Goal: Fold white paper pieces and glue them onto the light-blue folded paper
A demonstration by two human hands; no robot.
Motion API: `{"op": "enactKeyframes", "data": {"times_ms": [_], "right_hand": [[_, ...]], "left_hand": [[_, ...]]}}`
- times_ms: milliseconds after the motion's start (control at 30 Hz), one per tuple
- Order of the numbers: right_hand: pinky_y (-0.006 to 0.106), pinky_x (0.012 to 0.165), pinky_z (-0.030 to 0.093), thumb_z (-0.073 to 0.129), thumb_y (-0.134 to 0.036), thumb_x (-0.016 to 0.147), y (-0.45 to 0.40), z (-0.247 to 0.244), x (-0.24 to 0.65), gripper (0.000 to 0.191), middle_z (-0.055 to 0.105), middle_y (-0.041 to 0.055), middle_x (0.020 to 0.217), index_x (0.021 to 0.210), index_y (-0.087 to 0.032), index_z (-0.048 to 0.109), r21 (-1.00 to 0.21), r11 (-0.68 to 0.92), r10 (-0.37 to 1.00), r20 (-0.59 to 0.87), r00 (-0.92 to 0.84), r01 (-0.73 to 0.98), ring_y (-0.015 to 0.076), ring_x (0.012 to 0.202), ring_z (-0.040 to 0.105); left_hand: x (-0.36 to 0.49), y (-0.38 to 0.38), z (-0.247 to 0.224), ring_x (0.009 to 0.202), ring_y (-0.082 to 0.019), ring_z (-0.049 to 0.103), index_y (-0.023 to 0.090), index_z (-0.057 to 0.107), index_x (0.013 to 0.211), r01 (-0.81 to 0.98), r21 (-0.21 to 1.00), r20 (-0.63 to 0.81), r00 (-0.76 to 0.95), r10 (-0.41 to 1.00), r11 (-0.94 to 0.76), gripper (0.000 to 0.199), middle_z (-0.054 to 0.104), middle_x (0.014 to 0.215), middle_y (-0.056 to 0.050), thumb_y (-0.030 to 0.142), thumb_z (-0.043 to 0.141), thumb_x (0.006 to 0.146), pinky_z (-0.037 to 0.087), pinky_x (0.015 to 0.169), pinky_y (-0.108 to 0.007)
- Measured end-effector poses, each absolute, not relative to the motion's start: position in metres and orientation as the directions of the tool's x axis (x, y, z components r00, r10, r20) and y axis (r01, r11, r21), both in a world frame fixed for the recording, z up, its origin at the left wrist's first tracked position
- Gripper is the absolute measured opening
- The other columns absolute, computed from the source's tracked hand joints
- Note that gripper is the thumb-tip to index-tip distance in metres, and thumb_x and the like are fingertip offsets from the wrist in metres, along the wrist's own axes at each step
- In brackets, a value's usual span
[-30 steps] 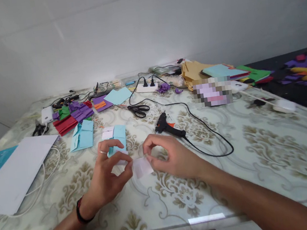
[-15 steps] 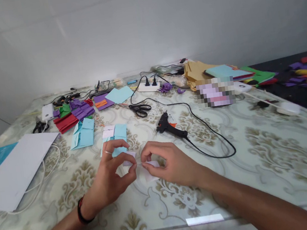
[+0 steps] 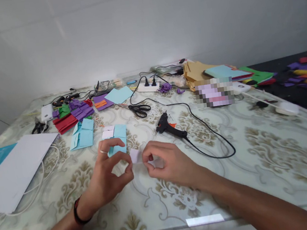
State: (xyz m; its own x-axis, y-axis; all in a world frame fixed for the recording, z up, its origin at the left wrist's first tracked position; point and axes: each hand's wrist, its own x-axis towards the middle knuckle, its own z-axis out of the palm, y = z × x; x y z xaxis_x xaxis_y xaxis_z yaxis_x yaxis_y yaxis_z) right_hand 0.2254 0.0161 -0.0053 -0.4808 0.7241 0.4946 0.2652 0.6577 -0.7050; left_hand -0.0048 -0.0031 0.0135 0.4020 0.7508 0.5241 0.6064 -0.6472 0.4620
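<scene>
Near the front middle of the table, a small pale lilac piece of paper [image 3: 135, 156] shows between my hands. My left hand [image 3: 110, 171] is closed in a thumb-and-finger pinch at the paper's left edge, its other fingers curled above. My right hand [image 3: 171, 160] pinches the paper from the right, and part of the sheet shows through its curled fingers. Just behind my left hand lies a folded light blue paper [image 3: 120, 131] with a whitish paper piece [image 3: 108, 132] on it. A black glue gun [image 3: 170, 126] rests on its side beyond my right hand.
Black scissors [image 3: 139, 110] and a white power strip [image 3: 148, 87] lie farther back. Folded purple papers [image 3: 82, 110] and a light blue folded paper [image 3: 82, 133] are at left, beside a large white sheet [image 3: 21, 166]. The glue gun's cord [image 3: 218, 157] loops on the right.
My hands have moved slightly apart, the left one shifting left. More of the lilac paper now shows between the fingertips.
</scene>
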Motion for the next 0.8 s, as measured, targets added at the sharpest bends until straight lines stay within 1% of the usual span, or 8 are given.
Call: {"op": "enactKeyframes", "data": {"times_ms": [167,233,333,433,567,667,800], "right_hand": [[0.027,0.070,0.046,0.063,-0.004,0.077,0.029,0.000,0.238,0.017,0.067,-0.0005,0.079,0.077,-0.021,0.061,-0.750,0.579,0.797,0.437,-0.416,0.321,0.0152,0.073,0.061],[0.027,0.070,0.046,0.063,-0.004,0.077,0.029,-0.002,0.236,0.017,0.068,-0.0002,0.080,0.078,-0.021,0.062,-0.745,0.589,0.785,0.436,-0.441,0.312,0.0150,0.073,0.061],[0.026,0.070,0.046,0.065,-0.004,0.078,0.022,-0.007,0.227,0.016,0.067,0.0000,0.081,0.081,-0.020,0.063,-0.709,0.641,0.734,0.453,-0.506,0.295,0.0148,0.074,0.061],[0.025,0.069,0.045,0.065,-0.004,0.079,0.015,-0.011,0.220,0.016,0.065,-0.0001,0.080,0.082,-0.019,0.063,-0.677,0.678,0.698,0.472,-0.539,0.285,0.0140,0.072,0.060],[0.024,0.069,0.045,0.066,-0.002,0.079,0.014,-0.012,0.221,0.017,0.064,-0.0008,0.079,0.082,-0.018,0.062,-0.687,0.670,0.703,0.464,-0.539,0.282,0.0129,0.071,0.058],[0.024,0.069,0.044,0.067,-0.002,0.078,0.015,-0.012,0.223,0.017,0.063,-0.0012,0.079,0.082,-0.018,0.062,-0.686,0.670,0.704,0.464,-0.538,0.285,0.0127,0.071,0.058],[0.024,0.070,0.044,0.066,-0.003,0.078,0.015,-0.009,0.223,0.016,0.064,-0.0012,0.080,0.082,-0.018,0.062,-0.705,0.653,0.711,0.445,-0.544,0.277,0.0128,0.072,0.058]], "left_hand": [[-0.016,0.008,0.019,0.116,-0.024,0.054,0.022,0.066,0.087,0.626,0.473,0.595,0.292,0.749,-0.620,0.017,0.051,0.117,-0.006,0.006,0.066,0.087,0.045,0.105,-0.044],[-0.014,0.007,0.017,0.117,-0.024,0.053,0.023,0.067,0.092,0.620,0.461,0.591,0.320,0.741,-0.635,0.016,0.050,0.119,-0.006,0.008,0.068,0.089,0.045,0.105,-0.044],[-0.006,0.001,0.011,0.120,-0.024,0.052,0.024,0.069,0.097,0.598,0.439,0.546,0.415,0.728,-0.671,0.015,0.050,0.122,-0.006,0.010,0.070,0.090,0.043,0.107,-0.043],[0.001,-0.004,0.007,0.118,-0.024,0.051,0.024,0.071,0.092,0.575,0.459,0.499,0.464,0.732,-0.677,0.018,0.053,0.120,-0.006,0.007,0.069,0.090,0.042,0.106,-0.042],[0.002,-0.004,0.008,0.119,-0.024,0.050,0.022,0.070,0.088,0.560,0.484,0.459,0.492,0.740,-0.672,0.018,0.055,0.120,-0.006,0.004,0.068,0.087,0.042,0.107,-0.041],[0.001,-0.003,0.008,0.119,-0.024,0.050,0.021,0.069,0.088,0.546,0.490,0.452,0.509,0.733,-0.680,0.018,0.055,0.119,-0.007,0.003,0.068,0.086,0.041,0.107,-0.041],[0.001,-0.003,0.010,0.117,-0.023,0.050,0.020,0.067,0.086,0.535,0.475,0.478,0.510,0.715,-0.699,0.018,0.056,0.118,-0.006,0.002,0.068,0.084,0.042,0.107,-0.040]]}}
